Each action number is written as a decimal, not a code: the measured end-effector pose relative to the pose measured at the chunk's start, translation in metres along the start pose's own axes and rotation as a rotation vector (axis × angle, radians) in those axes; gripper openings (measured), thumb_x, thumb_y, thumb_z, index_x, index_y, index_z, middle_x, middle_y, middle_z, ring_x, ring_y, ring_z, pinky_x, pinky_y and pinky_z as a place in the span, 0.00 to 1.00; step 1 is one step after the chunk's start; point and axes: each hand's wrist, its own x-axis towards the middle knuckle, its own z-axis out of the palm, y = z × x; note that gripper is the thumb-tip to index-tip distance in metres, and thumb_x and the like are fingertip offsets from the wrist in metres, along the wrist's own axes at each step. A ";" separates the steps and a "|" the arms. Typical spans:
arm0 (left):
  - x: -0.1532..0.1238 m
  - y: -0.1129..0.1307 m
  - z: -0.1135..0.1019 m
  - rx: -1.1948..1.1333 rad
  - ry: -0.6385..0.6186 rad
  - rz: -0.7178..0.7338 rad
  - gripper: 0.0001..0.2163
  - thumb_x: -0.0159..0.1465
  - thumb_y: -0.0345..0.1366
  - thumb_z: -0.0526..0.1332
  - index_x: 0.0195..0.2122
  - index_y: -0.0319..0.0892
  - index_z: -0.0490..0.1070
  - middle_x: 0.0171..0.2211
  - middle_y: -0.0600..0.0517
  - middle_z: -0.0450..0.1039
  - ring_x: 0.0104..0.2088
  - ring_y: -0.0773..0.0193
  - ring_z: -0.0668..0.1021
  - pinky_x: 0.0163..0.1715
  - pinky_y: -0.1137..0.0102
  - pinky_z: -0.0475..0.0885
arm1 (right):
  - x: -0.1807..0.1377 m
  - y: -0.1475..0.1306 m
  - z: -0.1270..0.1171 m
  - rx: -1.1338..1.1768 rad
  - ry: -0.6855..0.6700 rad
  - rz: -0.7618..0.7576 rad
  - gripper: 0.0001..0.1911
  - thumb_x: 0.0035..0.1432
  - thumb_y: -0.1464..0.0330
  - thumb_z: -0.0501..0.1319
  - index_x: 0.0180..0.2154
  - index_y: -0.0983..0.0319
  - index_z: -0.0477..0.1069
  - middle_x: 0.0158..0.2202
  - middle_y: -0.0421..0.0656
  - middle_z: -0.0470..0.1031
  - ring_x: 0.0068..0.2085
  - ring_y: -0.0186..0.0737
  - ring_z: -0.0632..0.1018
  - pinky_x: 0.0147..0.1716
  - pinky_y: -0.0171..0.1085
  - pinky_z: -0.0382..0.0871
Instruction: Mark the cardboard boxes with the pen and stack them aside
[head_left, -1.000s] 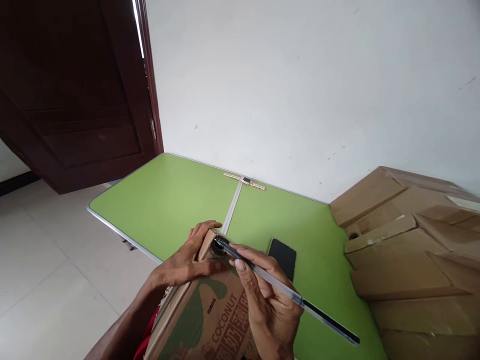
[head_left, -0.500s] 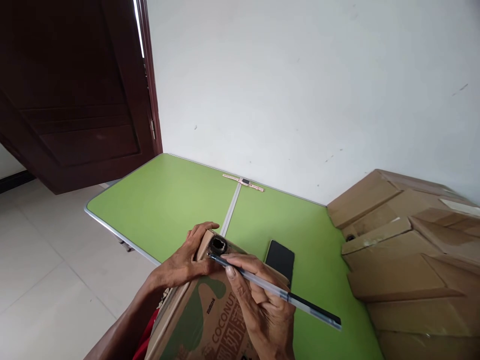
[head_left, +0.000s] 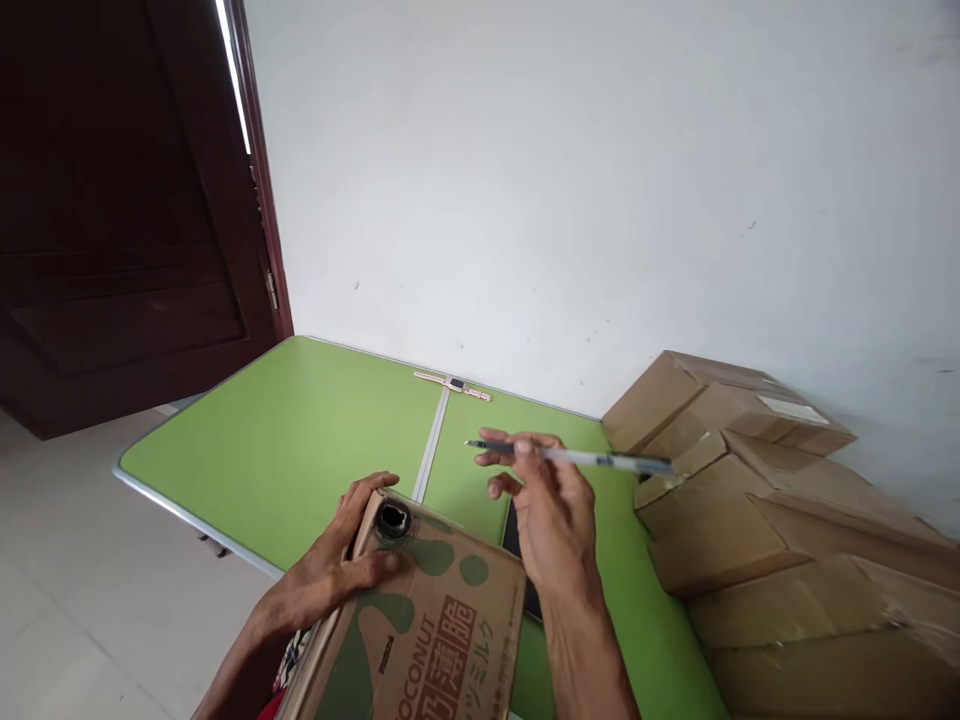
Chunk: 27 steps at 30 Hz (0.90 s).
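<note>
My left hand (head_left: 341,560) grips the upper left edge of a brown cardboard box (head_left: 431,610), its thumb on the printed face. The box is tilted, with green patches and "COCONUT" lettering on it. Near its top corner is a ragged hole (head_left: 393,518) ringed in black ink. Above the box, apart from it, my right hand (head_left: 547,500) pinches a pen (head_left: 574,456) with a dark grip and clear barrel. The pen lies nearly level, its tip pointing left. Behind my right wrist a black phone (head_left: 513,530) on the table is mostly hidden.
The green folding table (head_left: 300,430) stands against a white wall. A pink-strapped watch (head_left: 456,384) lies by its back edge. Several cardboard boxes (head_left: 757,510) are piled at the right. A dark red door (head_left: 127,200) is at the left.
My right hand has lifted the pen up and to the right, away from the hole. More of the box's printed face shows. My left hand keeps its hold; the view has shifted right.
</note>
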 end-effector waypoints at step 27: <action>-0.007 -0.006 -0.001 -0.153 0.076 -0.106 0.41 0.64 0.59 0.64 0.75 0.54 0.52 0.75 0.44 0.56 0.73 0.31 0.59 0.68 0.41 0.62 | -0.022 0.084 -0.027 -1.290 0.080 0.620 0.36 0.69 0.49 0.60 0.62 0.74 0.64 0.62 0.69 0.67 0.63 0.68 0.70 0.50 0.53 0.74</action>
